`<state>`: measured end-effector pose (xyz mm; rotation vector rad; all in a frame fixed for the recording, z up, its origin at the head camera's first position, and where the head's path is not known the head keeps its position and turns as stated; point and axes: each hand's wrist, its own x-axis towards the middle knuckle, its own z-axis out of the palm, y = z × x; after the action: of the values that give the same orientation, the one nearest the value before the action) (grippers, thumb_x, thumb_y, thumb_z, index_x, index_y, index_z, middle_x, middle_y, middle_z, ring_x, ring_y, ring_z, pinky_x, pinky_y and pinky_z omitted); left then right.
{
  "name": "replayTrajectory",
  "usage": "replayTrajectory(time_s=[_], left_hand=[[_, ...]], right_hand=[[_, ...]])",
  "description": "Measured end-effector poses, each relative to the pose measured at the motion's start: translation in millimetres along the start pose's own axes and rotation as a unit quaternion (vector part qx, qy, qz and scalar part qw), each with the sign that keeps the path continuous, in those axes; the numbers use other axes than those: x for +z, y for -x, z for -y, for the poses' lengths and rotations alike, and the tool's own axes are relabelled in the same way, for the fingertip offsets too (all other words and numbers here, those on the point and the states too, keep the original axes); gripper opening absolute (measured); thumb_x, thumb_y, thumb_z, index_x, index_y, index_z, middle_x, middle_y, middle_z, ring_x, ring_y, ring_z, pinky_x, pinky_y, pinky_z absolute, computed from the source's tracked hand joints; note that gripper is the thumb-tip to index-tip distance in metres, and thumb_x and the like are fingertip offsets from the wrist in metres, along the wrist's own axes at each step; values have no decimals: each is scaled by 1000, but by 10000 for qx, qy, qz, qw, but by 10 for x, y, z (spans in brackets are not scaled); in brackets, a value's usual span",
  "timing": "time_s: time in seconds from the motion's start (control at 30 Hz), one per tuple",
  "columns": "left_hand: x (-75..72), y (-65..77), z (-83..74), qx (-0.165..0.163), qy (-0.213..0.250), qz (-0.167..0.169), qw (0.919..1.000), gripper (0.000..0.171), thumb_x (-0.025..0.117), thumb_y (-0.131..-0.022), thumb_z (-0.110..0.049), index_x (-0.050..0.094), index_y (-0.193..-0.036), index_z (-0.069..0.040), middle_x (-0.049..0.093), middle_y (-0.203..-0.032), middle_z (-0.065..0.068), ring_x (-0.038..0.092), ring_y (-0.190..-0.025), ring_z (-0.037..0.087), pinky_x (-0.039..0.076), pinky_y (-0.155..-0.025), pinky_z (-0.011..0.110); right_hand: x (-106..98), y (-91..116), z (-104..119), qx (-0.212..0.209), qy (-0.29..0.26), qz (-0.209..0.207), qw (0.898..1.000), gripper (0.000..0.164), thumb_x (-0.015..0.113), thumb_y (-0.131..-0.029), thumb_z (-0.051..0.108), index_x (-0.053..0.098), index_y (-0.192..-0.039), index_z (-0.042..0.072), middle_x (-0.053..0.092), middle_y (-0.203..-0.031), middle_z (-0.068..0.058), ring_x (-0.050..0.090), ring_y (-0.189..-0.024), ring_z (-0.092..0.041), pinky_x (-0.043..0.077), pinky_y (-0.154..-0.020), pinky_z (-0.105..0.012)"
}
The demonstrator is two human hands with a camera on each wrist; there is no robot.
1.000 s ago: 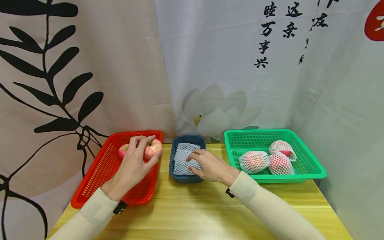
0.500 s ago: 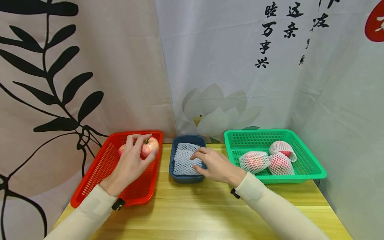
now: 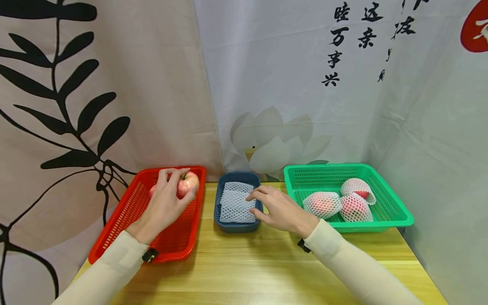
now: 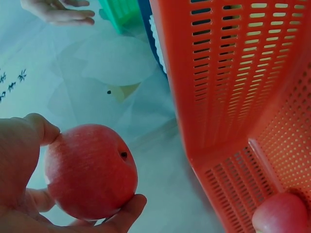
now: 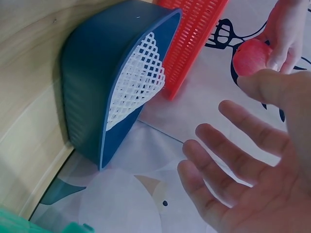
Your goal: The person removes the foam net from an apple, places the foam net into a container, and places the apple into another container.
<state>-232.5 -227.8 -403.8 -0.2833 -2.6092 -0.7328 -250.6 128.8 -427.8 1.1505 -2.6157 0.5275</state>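
My left hand grips a red-yellow apple above the red basket, thumb on one side and fingers on the other. In the left wrist view the held apple shows clear of the basket wall, while another apple lies on the basket floor. My right hand hovers at the right rim of the blue bin, fingers spread and relaxed, holding nothing. White foam net sleeves lie stacked in that bin; the right wrist view shows their mesh too.
To the right stands a green basket with several apples in white foam nets. All three containers sit on a wooden table. A printed curtain hangs right behind them.
My left hand has shifted slightly left with the apple in its grip. My right hand has drawn back to the right from over the foam net sleeves.
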Motion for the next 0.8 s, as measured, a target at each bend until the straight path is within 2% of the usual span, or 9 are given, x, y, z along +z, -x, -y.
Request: replayTrajectory(time_s=[0.27,0.47,0.63,0.8], left_hand=[[23,-60,70,-122,16,37,9999,59,79,-109,-29,59,-161,-11,51,-152,25,64,-120,48,54,-99,65],[38,-107,123,-257,49,57,9996,61,79,-109,-27,57,-163,-11,48,-156,26,67,-120,51,50,-101,69],[50,-147,160,-410,23,100,9991,61,77,-109,-28,57,-164,-11,47,-158,27,65,-123,48,55,-98,66],[65,-188,203,-543,3,204,9983,61,75,-110,-28,55,-165,-10,46,-160,28,62,-124,46,64,-95,61]], right_hand=[[-24,70,-64,-43,15,-129,9999,31,83,-111,30,81,-138,16,80,-140,-3,78,-132,-25,66,-113,-46],[-50,134,-121,136,53,-151,9998,32,85,-109,30,81,-138,16,79,-143,-6,76,-135,-29,66,-114,-49],[-82,177,-155,202,-2,-206,9996,31,86,-109,29,81,-136,16,79,-144,-7,75,-139,-32,65,-115,-52],[-101,213,-191,185,0,-299,9994,31,86,-108,27,82,-136,15,79,-144,-7,75,-138,-32,65,-116,-53]])
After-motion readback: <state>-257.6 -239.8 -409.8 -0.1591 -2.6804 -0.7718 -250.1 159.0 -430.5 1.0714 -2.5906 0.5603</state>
